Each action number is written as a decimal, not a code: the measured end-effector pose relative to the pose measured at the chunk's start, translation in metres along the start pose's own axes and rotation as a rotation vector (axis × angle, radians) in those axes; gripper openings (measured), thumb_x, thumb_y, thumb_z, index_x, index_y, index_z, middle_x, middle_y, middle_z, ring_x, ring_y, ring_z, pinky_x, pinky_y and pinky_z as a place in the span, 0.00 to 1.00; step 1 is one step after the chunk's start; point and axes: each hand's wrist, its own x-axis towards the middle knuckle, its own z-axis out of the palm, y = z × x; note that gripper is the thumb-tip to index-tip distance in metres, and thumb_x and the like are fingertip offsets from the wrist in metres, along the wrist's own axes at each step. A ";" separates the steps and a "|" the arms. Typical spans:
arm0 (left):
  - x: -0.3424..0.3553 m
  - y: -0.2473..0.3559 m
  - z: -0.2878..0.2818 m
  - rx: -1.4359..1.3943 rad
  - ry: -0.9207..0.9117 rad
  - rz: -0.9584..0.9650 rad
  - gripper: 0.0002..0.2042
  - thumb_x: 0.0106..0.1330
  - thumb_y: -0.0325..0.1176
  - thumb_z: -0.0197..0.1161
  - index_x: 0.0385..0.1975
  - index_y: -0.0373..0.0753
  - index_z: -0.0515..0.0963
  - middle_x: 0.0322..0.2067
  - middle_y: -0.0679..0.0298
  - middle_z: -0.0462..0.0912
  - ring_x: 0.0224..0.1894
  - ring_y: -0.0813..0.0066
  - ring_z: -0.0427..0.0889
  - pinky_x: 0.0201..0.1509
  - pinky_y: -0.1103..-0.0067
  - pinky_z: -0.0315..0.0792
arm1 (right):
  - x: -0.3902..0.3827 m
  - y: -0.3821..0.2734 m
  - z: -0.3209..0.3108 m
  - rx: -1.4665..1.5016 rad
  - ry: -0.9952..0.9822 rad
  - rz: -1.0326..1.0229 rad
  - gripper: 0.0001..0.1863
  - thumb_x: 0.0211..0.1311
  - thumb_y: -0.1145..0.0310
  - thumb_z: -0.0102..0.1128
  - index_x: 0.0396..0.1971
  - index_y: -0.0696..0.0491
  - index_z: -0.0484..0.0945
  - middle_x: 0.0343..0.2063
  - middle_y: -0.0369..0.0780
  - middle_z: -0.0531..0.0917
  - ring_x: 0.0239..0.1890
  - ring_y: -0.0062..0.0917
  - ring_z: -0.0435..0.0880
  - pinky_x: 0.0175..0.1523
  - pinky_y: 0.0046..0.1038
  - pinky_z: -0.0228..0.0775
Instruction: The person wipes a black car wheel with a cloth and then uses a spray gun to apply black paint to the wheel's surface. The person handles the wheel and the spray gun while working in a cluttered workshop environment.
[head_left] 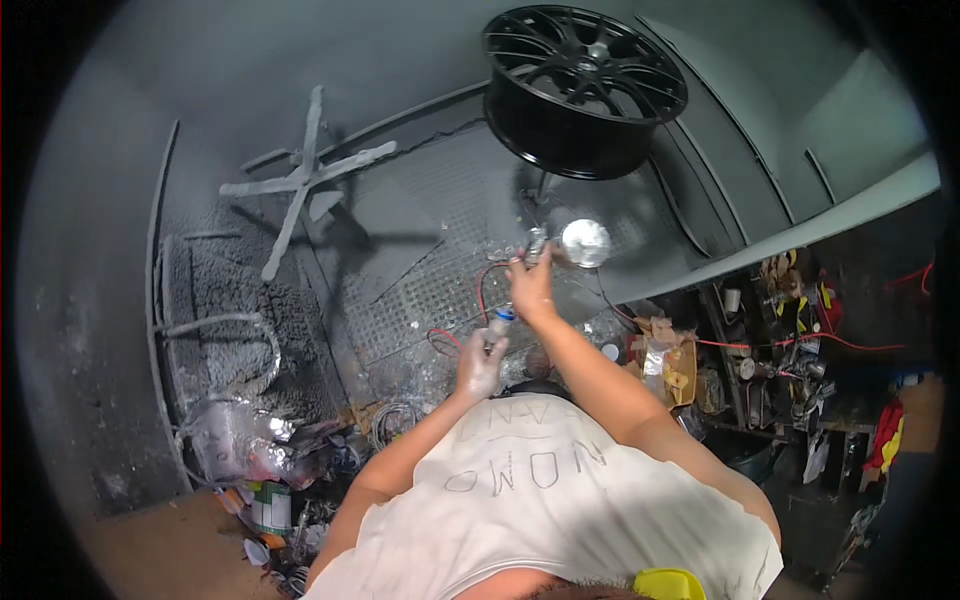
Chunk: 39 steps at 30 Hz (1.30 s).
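Note:
My right hand is closed on a metal spray gun, with a round silver cup just to its right. Lower and nearer my body, my left hand is closed around a pale cylindrical fitting with a blue band, close to a looped red hose. My left hand looks coated in grey powder. Above both hands, a glossy black multi-spoke wheel rim sits raised on a stand.
A grey-coated cross stand is at the left, beside a crusted panel and foil-covered item. A grated floor lies below. A cardboard box and cluttered dark shelving are at the right, under a pale ledge.

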 end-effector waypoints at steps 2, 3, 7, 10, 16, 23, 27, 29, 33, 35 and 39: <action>0.014 0.007 0.041 -0.107 -0.095 0.092 0.16 0.74 0.39 0.61 0.52 0.35 0.74 0.44 0.50 0.83 0.45 0.58 0.83 0.49 0.66 0.75 | 0.009 -0.047 -0.040 0.251 0.023 0.100 0.35 0.68 0.79 0.58 0.71 0.48 0.56 0.50 0.39 0.77 0.49 0.24 0.80 0.42 0.32 0.86; 0.023 0.015 0.061 -0.171 -0.193 0.171 0.16 0.75 0.39 0.60 0.54 0.35 0.73 0.45 0.52 0.82 0.46 0.60 0.82 0.51 0.67 0.74 | 0.025 -0.054 -0.065 0.246 0.028 0.071 0.33 0.68 0.80 0.57 0.69 0.46 0.58 0.49 0.38 0.77 0.49 0.23 0.81 0.37 0.31 0.88; 0.063 0.080 0.115 -0.297 -0.618 0.209 0.18 0.77 0.38 0.57 0.60 0.35 0.70 0.51 0.57 0.79 0.50 0.67 0.78 0.58 0.69 0.71 | 0.074 -0.115 -0.155 -0.021 0.019 -0.052 0.19 0.69 0.74 0.60 0.57 0.53 0.69 0.41 0.37 0.82 0.38 0.22 0.86 0.27 0.27 0.85; 0.083 0.113 0.136 -0.274 -0.845 0.193 0.19 0.77 0.39 0.57 0.61 0.35 0.70 0.52 0.58 0.78 0.54 0.70 0.75 0.62 0.71 0.70 | 0.092 -0.159 -0.206 -0.111 -0.054 -0.084 0.20 0.68 0.72 0.61 0.58 0.53 0.71 0.40 0.38 0.83 0.41 0.21 0.87 0.26 0.25 0.82; 0.108 0.103 0.113 -0.239 -1.300 0.183 0.24 0.77 0.42 0.57 0.67 0.37 0.70 0.61 0.55 0.78 0.60 0.65 0.78 0.66 0.69 0.69 | 0.088 -0.225 -0.263 -0.098 -0.168 -0.060 0.22 0.69 0.71 0.59 0.62 0.52 0.71 0.49 0.38 0.85 0.50 0.24 0.86 0.29 0.24 0.77; 0.182 0.161 0.051 0.259 -0.973 0.196 0.26 0.72 0.45 0.62 0.65 0.37 0.73 0.66 0.49 0.72 0.71 0.53 0.67 0.74 0.66 0.61 | 0.105 -0.236 -0.253 -0.101 -0.279 -0.026 0.23 0.71 0.68 0.59 0.63 0.54 0.71 0.48 0.41 0.85 0.48 0.25 0.87 0.27 0.22 0.75; 0.257 0.195 0.041 0.463 -0.239 0.668 0.30 0.66 0.43 0.67 0.67 0.39 0.70 0.70 0.47 0.66 0.74 0.46 0.61 0.76 0.55 0.56 | 0.127 -0.245 -0.221 -0.076 -0.422 -0.021 0.28 0.71 0.69 0.59 0.69 0.55 0.66 0.48 0.42 0.85 0.46 0.23 0.87 0.25 0.19 0.74; 0.300 0.217 0.031 0.552 -0.072 0.707 0.31 0.66 0.43 0.67 0.68 0.39 0.69 0.71 0.48 0.65 0.75 0.46 0.58 0.77 0.52 0.53 | 0.137 -0.258 -0.203 -0.030 -0.499 0.006 0.30 0.71 0.70 0.60 0.70 0.55 0.64 0.48 0.42 0.84 0.45 0.23 0.87 0.25 0.18 0.74; 0.393 0.226 0.016 0.666 0.075 0.682 0.33 0.67 0.46 0.65 0.69 0.36 0.67 0.73 0.48 0.62 0.77 0.47 0.55 0.78 0.50 0.48 | 0.169 -0.288 -0.163 0.036 -0.625 0.064 0.33 0.72 0.70 0.59 0.73 0.58 0.59 0.47 0.41 0.84 0.48 0.21 0.84 0.27 0.18 0.76; 0.428 0.231 0.009 0.698 0.015 0.674 0.33 0.68 0.47 0.64 0.69 0.35 0.67 0.73 0.49 0.61 0.77 0.47 0.54 0.79 0.50 0.47 | 0.196 -0.299 -0.147 0.018 -0.651 0.068 0.35 0.71 0.70 0.58 0.74 0.60 0.56 0.47 0.40 0.83 0.48 0.20 0.84 0.28 0.17 0.77; 0.472 0.250 0.005 0.776 -0.189 0.680 0.34 0.70 0.49 0.61 0.70 0.34 0.66 0.75 0.50 0.58 0.78 0.48 0.51 0.79 0.50 0.45 | 0.250 -0.307 -0.132 -0.097 -0.556 0.167 0.35 0.71 0.70 0.59 0.75 0.57 0.57 0.46 0.39 0.84 0.44 0.19 0.84 0.29 0.17 0.76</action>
